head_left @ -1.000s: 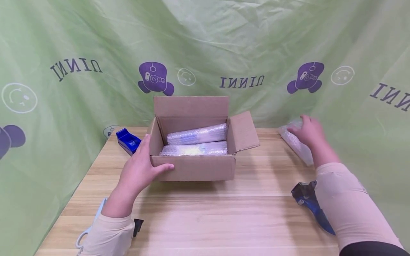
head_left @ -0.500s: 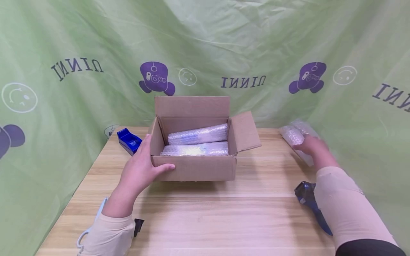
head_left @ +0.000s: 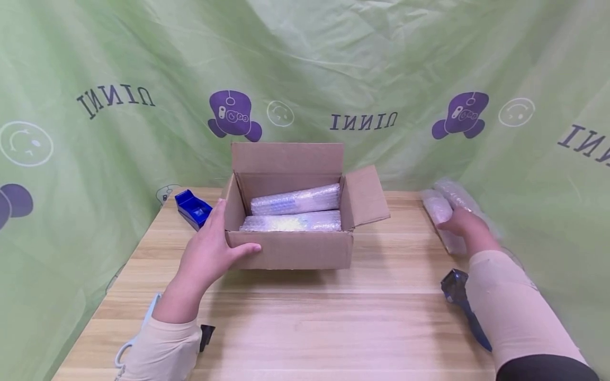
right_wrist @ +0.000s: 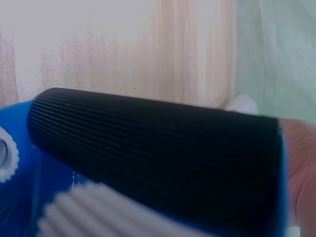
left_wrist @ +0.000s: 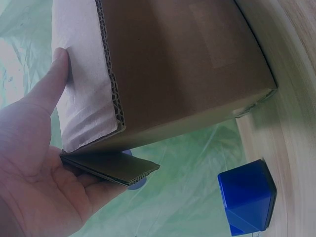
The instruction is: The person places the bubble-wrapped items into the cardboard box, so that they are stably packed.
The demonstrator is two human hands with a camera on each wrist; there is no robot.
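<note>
My left hand (head_left: 207, 246) grips the near left corner of an open cardboard box (head_left: 290, 251). In the left wrist view its thumb lies on the folded front flap (left_wrist: 89, 84), and its fingers are behind a side flap (left_wrist: 116, 168). Two bubble-wrapped packages (head_left: 295, 200) lie inside the box. At the table's far right, my right hand (head_left: 467, 227) holds a bubble-wrapped bundle (head_left: 437, 207), its thumb over the near part and the other fingers mostly hidden. A second bubble-wrapped roll (head_left: 455, 194) lies right beside it.
A blue tape dispenser (head_left: 193, 209) stands left of the box. Under the right forearm lies a blue-and-black tape gun (head_left: 457, 288), its ridged black part (right_wrist: 158, 148) close to the right wrist camera. Light blue scissors (head_left: 125, 350) show beside the left sleeve. A green curtain (head_left: 305, 69) hangs behind.
My right hand has come down and nearer along the bubble-wrapped bundles, uncovering their far ends. The left hand keeps its grip, and the box stays put.
</note>
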